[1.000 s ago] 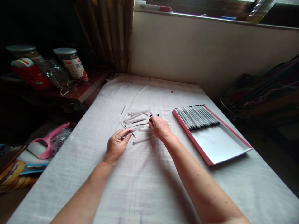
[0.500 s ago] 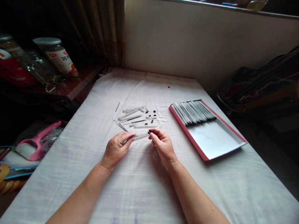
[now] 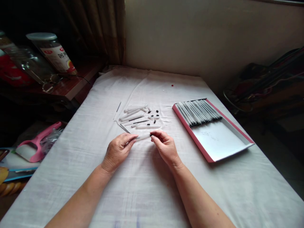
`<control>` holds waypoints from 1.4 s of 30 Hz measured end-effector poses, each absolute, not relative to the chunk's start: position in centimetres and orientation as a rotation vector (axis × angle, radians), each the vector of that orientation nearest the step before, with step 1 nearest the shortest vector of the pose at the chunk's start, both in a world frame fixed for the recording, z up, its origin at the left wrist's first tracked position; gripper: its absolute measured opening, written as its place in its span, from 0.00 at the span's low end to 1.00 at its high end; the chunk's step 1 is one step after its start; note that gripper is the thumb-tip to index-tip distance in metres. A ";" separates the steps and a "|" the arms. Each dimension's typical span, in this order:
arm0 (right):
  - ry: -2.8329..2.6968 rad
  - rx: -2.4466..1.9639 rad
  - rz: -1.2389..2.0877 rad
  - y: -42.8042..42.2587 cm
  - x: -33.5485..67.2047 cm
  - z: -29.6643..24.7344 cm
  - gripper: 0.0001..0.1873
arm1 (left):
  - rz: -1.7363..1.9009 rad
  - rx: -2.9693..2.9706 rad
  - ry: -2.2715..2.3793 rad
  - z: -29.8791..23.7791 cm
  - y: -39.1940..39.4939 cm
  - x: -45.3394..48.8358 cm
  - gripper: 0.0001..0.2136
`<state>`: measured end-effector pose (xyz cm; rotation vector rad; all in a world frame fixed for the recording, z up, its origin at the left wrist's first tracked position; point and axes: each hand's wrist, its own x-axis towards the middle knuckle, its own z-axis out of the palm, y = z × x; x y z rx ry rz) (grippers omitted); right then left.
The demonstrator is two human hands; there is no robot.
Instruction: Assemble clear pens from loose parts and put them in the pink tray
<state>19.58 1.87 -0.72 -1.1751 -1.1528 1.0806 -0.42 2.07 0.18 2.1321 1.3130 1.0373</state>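
My left hand [image 3: 118,149] pinches one end of a clear pen barrel [image 3: 143,136] held level just above the white cloth. My right hand [image 3: 165,146] pinches the barrel's other end, where a small black piece shows at its fingertips. Just beyond my hands lies a loose pile of pen parts [image 3: 139,117]: clear barrels, thin refills and small black caps. A shallow pink-edged box lid [image 3: 215,149] to the right holds a row of assembled pens [image 3: 199,112] at its far end.
The table is covered by a white cloth [image 3: 147,183] and stands against a wall. Jars [image 3: 54,52] sit on a dark shelf at the left. A pink-handled tool [image 3: 39,139] lies lower left. Bags are heaped at the right.
My right hand came back from the pile of parts and met my left hand at the barrel. Over the last half second both hands have stayed nearly still.
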 end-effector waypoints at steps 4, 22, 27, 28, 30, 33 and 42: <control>-1.293 -1.196 0.959 1.8 19.9 -0.9 0.07 | 1.017 2.191 1.319 0.2 2.0 -0.5 0.10; -1.452 -1.299 0.889 1.5 20.4 -0.4 0.12 | 1.064 2.165 1.279 0.4 2.0 -0.3 0.09; -1.527 -1.323 0.893 1.4 20.7 -0.3 0.16 | 1.049 2.184 1.272 0.4 1.9 -0.3 0.09; -1.504 -1.307 0.925 1.3 20.7 -0.3 0.13 | 1.045 2.180 1.275 0.4 1.9 -0.3 0.09; -1.455 -1.275 0.995 1.3 20.7 -0.3 0.10 | 1.041 2.171 1.283 0.5 2.0 -0.3 0.09; -1.460 -1.272 1.014 1.3 20.7 -0.2 0.08 | 1.035 2.168 1.288 0.6 2.0 -0.3 0.09; -1.476 -1.258 1.011 1.4 21.1 -0.5 0.08 | 1.021 2.190 1.297 0.7 1.8 -0.1 0.09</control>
